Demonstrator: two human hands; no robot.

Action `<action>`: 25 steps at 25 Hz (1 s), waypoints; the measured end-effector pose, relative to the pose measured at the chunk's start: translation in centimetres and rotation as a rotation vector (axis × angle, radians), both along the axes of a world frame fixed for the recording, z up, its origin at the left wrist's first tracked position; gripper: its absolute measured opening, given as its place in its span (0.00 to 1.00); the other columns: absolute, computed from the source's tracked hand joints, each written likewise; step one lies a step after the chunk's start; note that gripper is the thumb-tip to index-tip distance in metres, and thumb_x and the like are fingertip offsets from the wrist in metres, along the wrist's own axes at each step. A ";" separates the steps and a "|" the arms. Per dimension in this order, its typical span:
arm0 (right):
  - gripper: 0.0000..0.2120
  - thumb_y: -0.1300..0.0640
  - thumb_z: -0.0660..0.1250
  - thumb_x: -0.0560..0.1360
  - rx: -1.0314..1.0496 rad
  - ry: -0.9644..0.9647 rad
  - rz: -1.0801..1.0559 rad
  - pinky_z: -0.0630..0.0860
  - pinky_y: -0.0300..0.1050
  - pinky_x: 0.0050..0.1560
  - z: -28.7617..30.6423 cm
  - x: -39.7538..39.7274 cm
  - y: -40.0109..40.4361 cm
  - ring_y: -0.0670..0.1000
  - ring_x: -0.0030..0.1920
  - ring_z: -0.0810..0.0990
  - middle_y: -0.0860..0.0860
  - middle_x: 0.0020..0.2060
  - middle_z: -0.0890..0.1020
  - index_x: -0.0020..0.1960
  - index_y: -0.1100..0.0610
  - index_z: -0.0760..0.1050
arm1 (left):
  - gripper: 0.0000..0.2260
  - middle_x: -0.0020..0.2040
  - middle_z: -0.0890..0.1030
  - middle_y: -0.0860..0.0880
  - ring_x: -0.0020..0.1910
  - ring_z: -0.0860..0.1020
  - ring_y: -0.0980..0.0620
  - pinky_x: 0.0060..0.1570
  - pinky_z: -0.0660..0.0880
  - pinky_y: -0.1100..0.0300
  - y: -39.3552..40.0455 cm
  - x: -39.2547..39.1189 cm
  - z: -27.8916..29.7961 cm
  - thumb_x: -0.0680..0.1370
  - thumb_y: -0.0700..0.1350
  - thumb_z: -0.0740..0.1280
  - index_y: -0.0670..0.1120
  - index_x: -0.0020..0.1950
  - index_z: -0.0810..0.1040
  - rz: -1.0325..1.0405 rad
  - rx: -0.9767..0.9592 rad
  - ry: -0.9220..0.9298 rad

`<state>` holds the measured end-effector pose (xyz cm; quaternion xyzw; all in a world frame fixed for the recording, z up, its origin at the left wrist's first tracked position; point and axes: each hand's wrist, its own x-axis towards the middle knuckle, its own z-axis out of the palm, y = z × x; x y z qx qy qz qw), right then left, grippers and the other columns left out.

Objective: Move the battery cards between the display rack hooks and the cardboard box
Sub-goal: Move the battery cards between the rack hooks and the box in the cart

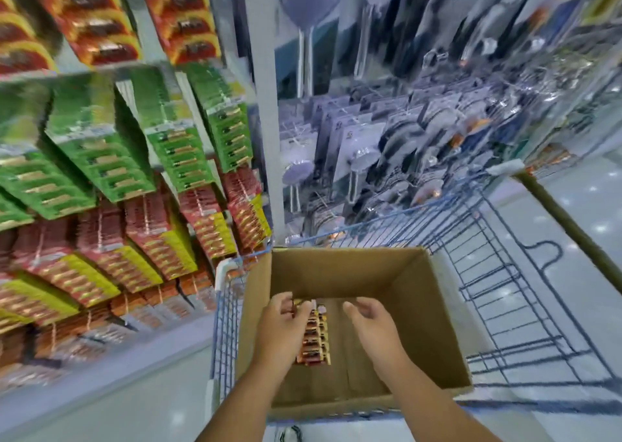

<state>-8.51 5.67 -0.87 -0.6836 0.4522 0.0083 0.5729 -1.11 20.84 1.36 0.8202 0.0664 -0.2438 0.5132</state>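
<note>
Cardboard box (340, 273): open-topped, brown, standing inside a blue wire shopping trolley (505, 266). All places below are given relative to this box.

Battery cards (314, 335): a strip or small stack of red-and-gold blister cards with a yellow edge, inside the box toward its left side, running lengthwise from the far end toward the near wall. The exact count cannot be told through the blur.

Left hand (286, 323): over the box's left half, fingers curled round the far end of the battery cards, gripping them there. The forearm enters across the box's near-left corner.

Right hand (373, 323): over the middle of the box, just right of the cards and apart from them. Fingers loosely bent, thumb spread, nothing held.

Display rack (134, 158): left of and beyond the box, its hooks densely hung with carded batteries. Green cards (101, 158) fill the middle tier; red-and-yellow cards (151, 239) fill the tiers above and below it, the lowest reaching close to the trolley's left rim.

Neighbouring rack section (404, 132): directly beyond the box, behind a pale upright post (266, 121), holding clear-packed goods too blurred to identify.

Floor (572, 226): pale, glossy tiles right of the box, seen through the trolley wire.
</note>
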 end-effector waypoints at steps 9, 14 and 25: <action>0.11 0.53 0.66 0.83 0.061 0.255 0.260 0.71 0.41 0.53 -17.3 4.8 -4.3 0.50 0.53 0.78 0.51 0.53 0.81 0.62 0.58 0.74 | 0.17 0.63 0.82 0.47 0.61 0.79 0.45 0.52 0.72 0.59 -4.0 2.9 -15.1 0.82 0.50 0.69 0.44 0.68 0.76 0.166 0.219 0.163; 0.09 0.51 0.72 0.79 0.183 0.318 0.278 0.76 0.42 0.41 -26.0 7.7 -3.7 0.49 0.43 0.81 0.48 0.43 0.83 0.47 0.54 0.75 | 0.19 0.62 0.83 0.45 0.59 0.81 0.43 0.56 0.78 0.53 -4.0 4.6 -23.8 0.81 0.54 0.70 0.45 0.67 0.77 0.227 0.331 0.278; 0.24 0.52 0.82 0.66 0.293 0.284 0.197 0.83 0.50 0.48 -34.7 10.1 -1.7 0.52 0.45 0.86 0.52 0.48 0.87 0.58 0.52 0.77 | 0.10 0.56 0.83 0.47 0.53 0.82 0.46 0.56 0.80 0.50 -4.2 7.8 -36.5 0.81 0.51 0.66 0.49 0.58 0.81 0.070 0.530 0.314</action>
